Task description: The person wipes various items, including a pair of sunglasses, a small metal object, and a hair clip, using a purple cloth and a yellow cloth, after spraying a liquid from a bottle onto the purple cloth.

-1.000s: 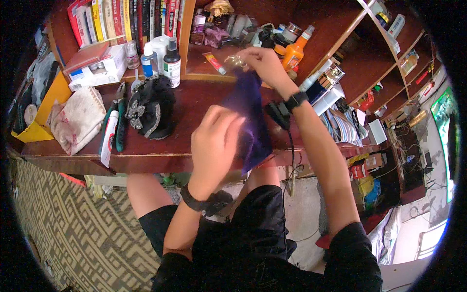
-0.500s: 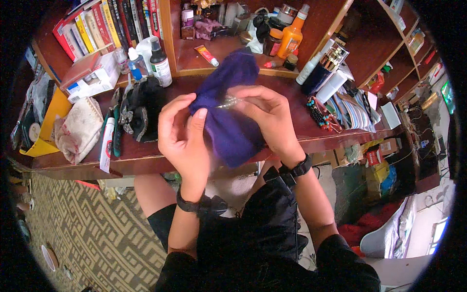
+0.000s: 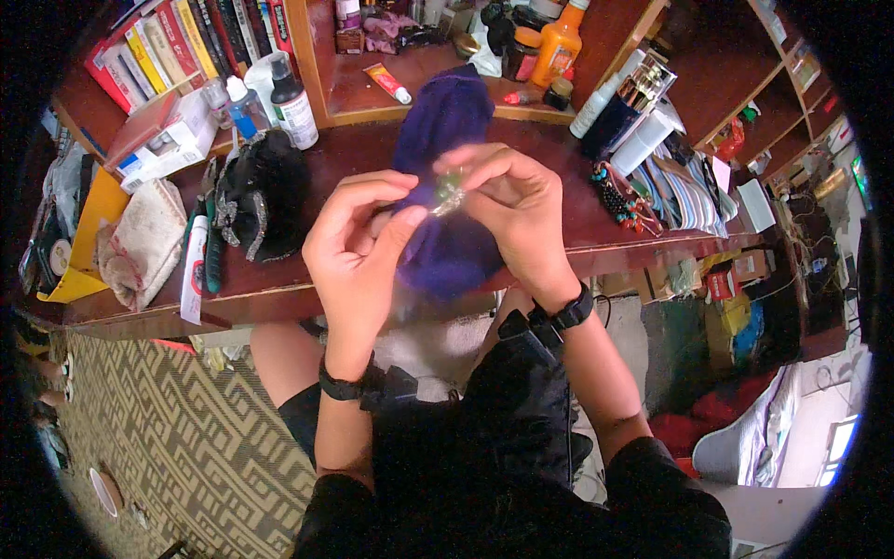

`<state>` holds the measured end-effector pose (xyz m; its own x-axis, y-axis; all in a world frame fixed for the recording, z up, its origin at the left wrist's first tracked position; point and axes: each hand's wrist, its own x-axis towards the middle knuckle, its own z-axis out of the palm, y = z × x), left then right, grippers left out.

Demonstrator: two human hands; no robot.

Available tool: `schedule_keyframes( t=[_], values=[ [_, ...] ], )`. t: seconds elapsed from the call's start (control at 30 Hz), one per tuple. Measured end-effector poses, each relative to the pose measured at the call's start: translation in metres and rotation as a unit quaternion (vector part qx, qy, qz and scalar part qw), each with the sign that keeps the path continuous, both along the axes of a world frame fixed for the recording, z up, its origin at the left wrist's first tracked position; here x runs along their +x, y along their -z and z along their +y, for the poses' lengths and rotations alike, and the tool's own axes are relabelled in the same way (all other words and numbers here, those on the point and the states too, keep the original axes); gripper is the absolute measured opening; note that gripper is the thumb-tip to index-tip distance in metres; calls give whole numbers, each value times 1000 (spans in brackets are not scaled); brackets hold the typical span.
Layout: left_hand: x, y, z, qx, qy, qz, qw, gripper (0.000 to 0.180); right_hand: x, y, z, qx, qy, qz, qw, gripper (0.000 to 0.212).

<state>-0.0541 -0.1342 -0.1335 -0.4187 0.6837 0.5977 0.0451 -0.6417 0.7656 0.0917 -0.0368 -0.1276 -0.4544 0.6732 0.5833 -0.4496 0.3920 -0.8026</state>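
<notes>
A dark purple cloth (image 3: 447,112) stretches up and down between my hands over the desk edge, gathered narrower at its middle. My left hand (image 3: 358,247) is closed, its thumb and fingers pinching the cloth at the left of the gather. At the same spot, a small shiny, pale beaded piece (image 3: 449,202) sits in front of the cloth. Held between the thumb and fingers of my right hand (image 3: 517,200), it is slightly blurred, and its exact kind cannot be made out. Both wrists carry black bands.
Left on the desk (image 3: 363,149) lie a black sequined item (image 3: 261,200), a white tube (image 3: 194,270) and a folded pale cloth (image 3: 149,242). Bottles (image 3: 293,107) and books (image 3: 154,56) stand behind. At right are beaded strings (image 3: 629,200), striped fabric (image 3: 689,200) and cosmetic bottles (image 3: 624,116).
My left hand has shifted slightly along the gather, and the beaded piece now shows more in front of the cloth. The cloth hangs straighter and narrower. The whole view has tilted slightly.
</notes>
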Motion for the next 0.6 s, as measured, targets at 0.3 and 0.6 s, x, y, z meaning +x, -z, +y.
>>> schedule_keyframes(
  t=[0.3, 0.6],
  values=[
    [1, -1, 0, -14, -7, 47, 999, 21, -2, -13, -14, -42, 53, -21, 997, 36],
    [1, 2, 3, 5, -76, 21, 997, 18, 1, -9, -1, -96, 14, -73, 993, 16]
  ],
)
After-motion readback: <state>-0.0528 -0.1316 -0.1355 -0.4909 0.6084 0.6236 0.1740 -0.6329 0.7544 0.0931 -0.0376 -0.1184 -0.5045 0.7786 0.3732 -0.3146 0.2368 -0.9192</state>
